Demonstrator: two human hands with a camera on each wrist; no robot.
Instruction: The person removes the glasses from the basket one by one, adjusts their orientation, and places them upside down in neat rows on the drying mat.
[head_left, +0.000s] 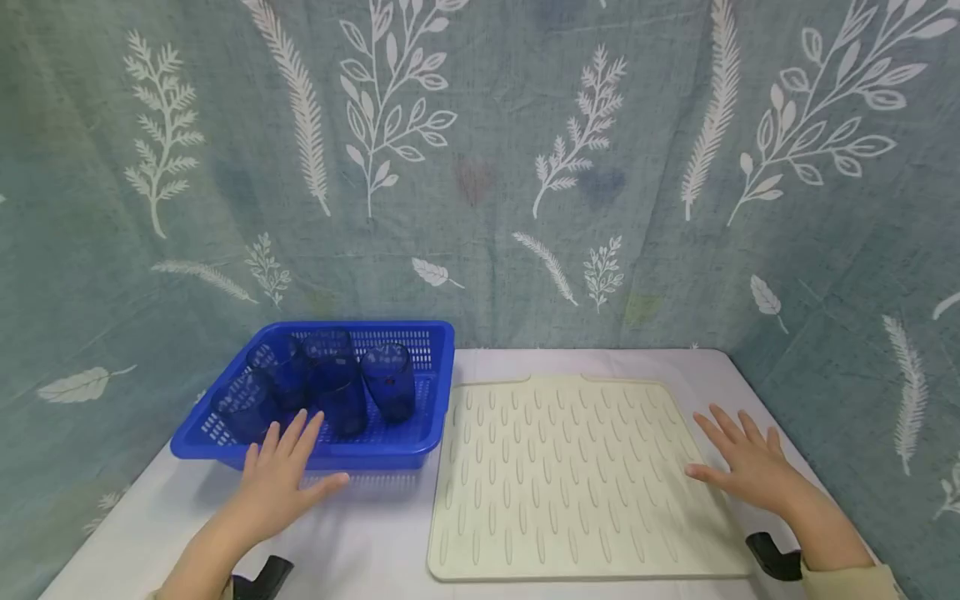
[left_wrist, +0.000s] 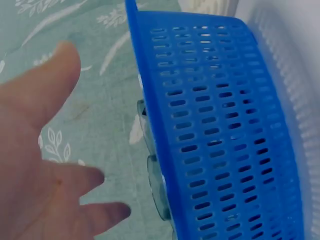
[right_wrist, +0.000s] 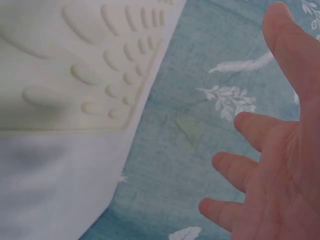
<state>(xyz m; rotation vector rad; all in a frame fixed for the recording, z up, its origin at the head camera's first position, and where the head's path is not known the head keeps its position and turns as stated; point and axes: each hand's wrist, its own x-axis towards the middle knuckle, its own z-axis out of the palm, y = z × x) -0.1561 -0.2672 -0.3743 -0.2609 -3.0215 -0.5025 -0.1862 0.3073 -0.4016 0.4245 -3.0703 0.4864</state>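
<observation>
Basket (head_left: 375,446) of cups sits just beyond left hand (head_left: 281,479), fingers spread.

— Glossy blue perforated plastic basket (head_left: 431,392); translucent, shiny dark-blue cups (head_left: 388,379) inside.

— Matt cream mat (head_left: 577,475), rubbery-looking, with raised ribs. Smooth white table (head_left: 375,542). Woven, matt teal cloth backdrop (head_left: 480,150), leaf-printed.

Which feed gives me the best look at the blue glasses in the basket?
Head view: the blue glasses stand together inside the blue basket. Left wrist view shows only rims past the basket wall; right wrist view shows none.
</observation>
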